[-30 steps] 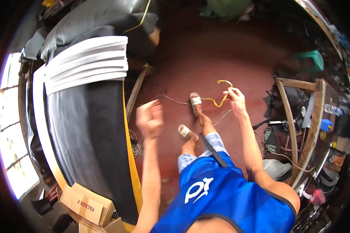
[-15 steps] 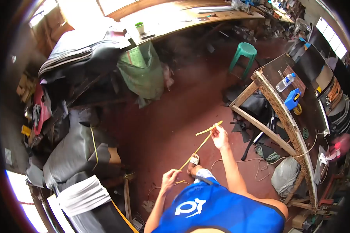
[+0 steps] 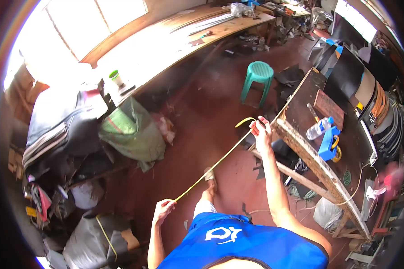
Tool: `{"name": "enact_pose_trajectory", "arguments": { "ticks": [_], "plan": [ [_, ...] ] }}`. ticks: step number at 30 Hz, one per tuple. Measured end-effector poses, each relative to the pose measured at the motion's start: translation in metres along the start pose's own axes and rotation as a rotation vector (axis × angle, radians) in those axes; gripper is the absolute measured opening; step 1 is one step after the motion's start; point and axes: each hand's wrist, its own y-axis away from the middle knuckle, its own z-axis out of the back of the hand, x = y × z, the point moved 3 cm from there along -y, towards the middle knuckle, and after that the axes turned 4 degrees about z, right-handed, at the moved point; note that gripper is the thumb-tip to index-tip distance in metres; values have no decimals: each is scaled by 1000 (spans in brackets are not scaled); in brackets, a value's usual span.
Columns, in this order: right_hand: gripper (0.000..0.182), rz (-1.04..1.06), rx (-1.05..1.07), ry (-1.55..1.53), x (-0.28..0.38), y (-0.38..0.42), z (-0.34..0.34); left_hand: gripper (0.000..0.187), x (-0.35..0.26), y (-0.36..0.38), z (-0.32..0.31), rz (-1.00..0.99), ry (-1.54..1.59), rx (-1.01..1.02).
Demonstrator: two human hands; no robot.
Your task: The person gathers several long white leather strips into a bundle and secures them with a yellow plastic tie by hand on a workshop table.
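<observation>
A thin yellow strip, like a measuring tape, stretches diagonally between my two hands above the red floor. My left hand, at the lower centre, pinches its lower end. At the upper right my right hand grips it near the other end, and a short loose tail curls out to the left past the fingers. Between the hands the strip looks taut. My right hand is close to the corner of the wooden workbench, beside its worn edge.
A dark workbench on the right holds a water bottle and a blue tape dispenser. Further off are a green stool, a green sack and a long table. A black roll lies lower left.
The view has shifted. My hands have moved farther apart, the strip between them is longer and straighter, and my right hand now appears closer to the workbench corner.
</observation>
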Motion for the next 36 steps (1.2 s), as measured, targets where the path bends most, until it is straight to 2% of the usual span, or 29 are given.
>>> {"name": "enact_pose_trajectory", "arguments": {
  "ticks": [6, 9, 16, 21, 23, 24, 25, 27, 28, 29, 30, 32, 34, 36],
  "plan": [
    [17, 75, -53, 53, 16, -136, -4, 15, -82, -174, 0, 44, -131, 198],
    [18, 106, -118, 100, 40, -197, -10, 18, -132, -252, 0, 120, -315, 246],
    [21, 233, -103, 292, 82, -343, -27, 22, -238, -404, 1, 56, -571, 281],
    [34, 238, 20, 475, 73, -464, -86, 20, -275, -520, -6, 19, -579, 106],
    [45, 222, 104, 462, 63, -518, -114, 22, -301, -553, -13, 61, -927, -58],
    [48, 228, 157, 462, 58, -543, -130, 23, -302, -577, -15, 213, -1141, -252],
    [50, 241, 205, 460, 57, -565, -151, 23, -354, -566, -41, 116, -1404, -336],
    [59, 239, 319, 473, 53, -601, -195, 25, -424, -597, -79, -85, -1211, -335],
    [64, 214, 371, 452, 48, -617, -214, 25, -445, -622, -96, -427, -870, -335],
    [69, 185, 424, 438, 43, -634, -230, 28, -489, -636, -125, -556, -580, -273],
    [70, 163, 474, 450, 39, -648, -245, 33, -546, -637, -159, -519, -350, -215],
    [73, 136, 550, 472, 30, -682, -266, 38, -642, -651, -214, -713, -314, -188],
    [73, 108, 573, 454, 22, -719, -278, 44, -702, -688, -256, -773, -212, -117],
    [72, 60, 559, 420, 22, -759, -288, 44, -750, -734, -296, -727, 31, 84]
  ]
}}
